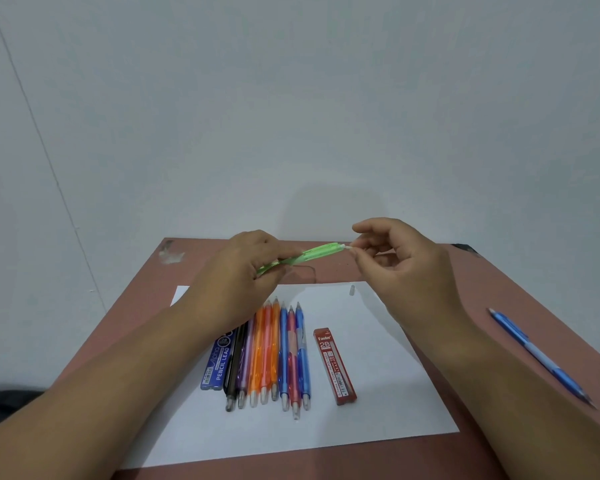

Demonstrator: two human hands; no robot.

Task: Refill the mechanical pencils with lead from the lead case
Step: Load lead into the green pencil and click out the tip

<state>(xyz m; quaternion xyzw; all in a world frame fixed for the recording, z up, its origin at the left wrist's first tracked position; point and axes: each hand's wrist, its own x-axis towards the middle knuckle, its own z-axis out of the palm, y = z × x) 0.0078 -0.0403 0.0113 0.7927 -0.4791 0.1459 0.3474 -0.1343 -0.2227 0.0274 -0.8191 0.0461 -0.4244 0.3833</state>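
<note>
I hold the green pencil point(303, 257) raised above the far edge of the white paper point(378, 393), my left hand point(250, 271) wrapped round its tip half so the barrel stays steady and its cap end points toward my right hand point(395, 261). There my right thumb and forefinger pinch the small white piece at the pencil's end — the eraser or cap, I judge, which must come out or go back for lead to go in; I cannot tell which way it is going. A tiny clear cap point(352, 289) lies on the paper near its far edge, set down where it will not roll off. On the paper's middle the red lead case point(335, 367) lies flat, close by my right forearm for easy reach. Just to the left of that case waits a row of pencils point(271, 355) side by side, erasers toward me, and beyond the row a blue lead case point(218, 362). One blue pencil point(537, 355) lies apart, off the paper to its right on the bare surface point(499, 289) — kept separate, perhaps already refilled.
</note>
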